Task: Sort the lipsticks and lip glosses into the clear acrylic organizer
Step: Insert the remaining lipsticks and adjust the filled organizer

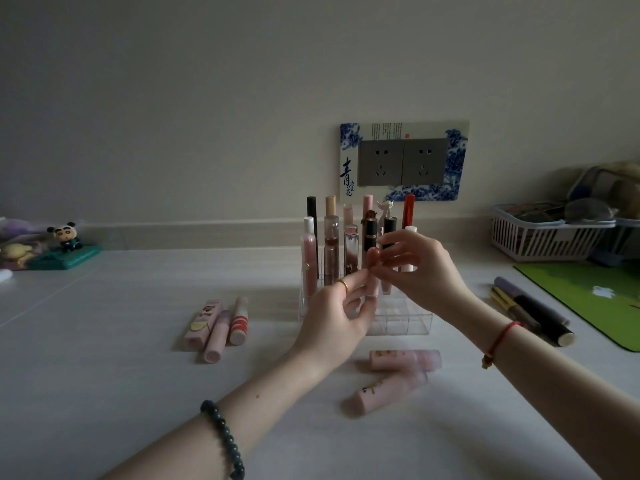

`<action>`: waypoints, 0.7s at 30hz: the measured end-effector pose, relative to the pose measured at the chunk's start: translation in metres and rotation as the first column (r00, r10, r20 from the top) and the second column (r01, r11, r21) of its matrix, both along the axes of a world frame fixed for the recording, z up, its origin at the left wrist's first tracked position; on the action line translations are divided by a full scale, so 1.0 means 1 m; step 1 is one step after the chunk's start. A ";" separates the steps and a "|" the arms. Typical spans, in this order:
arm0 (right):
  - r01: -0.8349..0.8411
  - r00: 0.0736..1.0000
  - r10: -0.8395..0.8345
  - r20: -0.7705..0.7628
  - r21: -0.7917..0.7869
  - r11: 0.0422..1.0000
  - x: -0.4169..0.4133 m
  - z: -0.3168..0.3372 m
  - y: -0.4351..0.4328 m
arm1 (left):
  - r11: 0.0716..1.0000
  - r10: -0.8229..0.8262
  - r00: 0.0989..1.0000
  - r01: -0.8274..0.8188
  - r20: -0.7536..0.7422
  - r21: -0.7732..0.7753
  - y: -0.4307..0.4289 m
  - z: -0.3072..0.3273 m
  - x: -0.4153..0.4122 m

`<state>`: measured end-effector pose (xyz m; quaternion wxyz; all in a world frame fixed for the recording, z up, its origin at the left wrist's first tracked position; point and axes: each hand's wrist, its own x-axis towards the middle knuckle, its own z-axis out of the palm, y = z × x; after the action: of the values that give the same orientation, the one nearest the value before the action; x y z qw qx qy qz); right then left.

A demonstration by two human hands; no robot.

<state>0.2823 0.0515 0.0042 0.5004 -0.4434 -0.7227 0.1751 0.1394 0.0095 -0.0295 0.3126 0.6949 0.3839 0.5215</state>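
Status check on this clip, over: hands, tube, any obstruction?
Left hand grips pink tube, right hand pinches its top, over the organizer. Back rows filled, front slots free. More tubes loose on table.

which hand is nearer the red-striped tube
Left: the left hand, pinching a pink tube, is right of the red-striped tube; the right hand, holding a white tube, is farther right.
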 end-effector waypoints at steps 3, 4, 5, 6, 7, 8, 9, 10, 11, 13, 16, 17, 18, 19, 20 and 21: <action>0.012 1.000 -0.012 -0.007 0.005 1.000 0.008 0.011 -0.001 | 0.999 0.025 1.000 -0.025 -0.009 0.040 -0.001 0.001 0.001; 0.017 1.000 -0.017 -0.012 0.010 1.000 0.012 0.016 -0.002 | 0.998 0.029 0.999 -0.027 -0.025 0.061 -0.002 0.002 0.002; 0.022 1.000 -0.022 -0.019 0.016 1.000 0.016 0.020 -0.003 | 0.996 0.027 0.998 -0.023 -0.051 0.085 -0.005 0.003 0.005; 0.027 0.999 -0.026 -0.025 0.022 0.999 0.022 0.025 -0.005 | 0.994 0.021 0.996 -0.011 -0.088 0.113 -0.007 0.005 0.008; 0.034 0.999 -0.033 -0.029 0.026 0.999 0.029 0.029 -0.006 | 0.990 0.011 0.991 0.008 -0.134 0.144 -0.010 0.006 0.012; 0.045 0.999 -0.045 -0.027 0.026 0.999 0.037 0.032 -0.008 | 0.984 0.000 0.984 0.031 -0.180 0.173 -0.013 0.008 0.017; 0.060 0.998 -0.059 -0.018 0.023 0.998 0.046 0.035 -0.009 | 0.979 -0.013 0.975 0.057 -0.220 0.195 -0.015 0.009 0.022; 0.077 0.997 -0.077 -0.006 0.017 0.997 0.056 0.037 -0.009 | 0.974 -0.032 0.966 0.087 -0.257 0.207 -0.015 0.010 0.029; 0.095 0.995 -0.095 0.006 0.009 0.995 0.066 0.038 -0.009 | 0.970 -0.052 0.954 0.118 -0.294 0.211 -0.015 0.012 0.037; 0.134 0.991 -0.133 0.008 -0.014 0.991 0.088 0.038 -0.007 | 0.965 -0.078 0.932 0.159 -0.354 0.207 -0.011 0.014 0.053; 0.203 0.979 -0.202 0.026 -0.049 0.978 0.121 0.034 -0.002 | 0.961 -0.093 0.913 0.186 -0.396 0.203 -0.004 0.016 0.078; 0.228 0.973 -0.226 0.040 -0.062 0.972 0.130 0.032 -0.001 | 0.960 -0.097 0.908 0.193 -0.407 0.201 -0.002 0.017 0.086; 0.249 0.968 -0.246 0.052 -0.076 0.965 0.139 0.030 0.000 | 0.960 -0.106 0.904 0.202 -0.415 0.195 0.001 0.018 0.094; 0.267 0.963 -0.262 0.064 -0.091 0.959 0.147 0.027 0.001 | 0.960 -0.116 0.900 0.211 -0.420 0.187 0.003 0.018 0.102; 0.283 0.958 -0.275 0.080 -0.106 0.953 0.154 0.024 0.002 | 0.961 -0.121 0.895 0.214 -0.429 0.174 0.007 0.019 0.109; 0.298 0.953 -0.288 0.098 -0.123 0.947 0.161 0.021 0.003 | 0.967 -0.118 0.886 0.206 -0.449 0.152 0.012 0.019 0.117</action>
<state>0.4432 0.0544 0.0248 0.4604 -0.5856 -0.6543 0.1300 0.2563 0.0216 -0.0100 0.1916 0.8508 0.3315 0.3599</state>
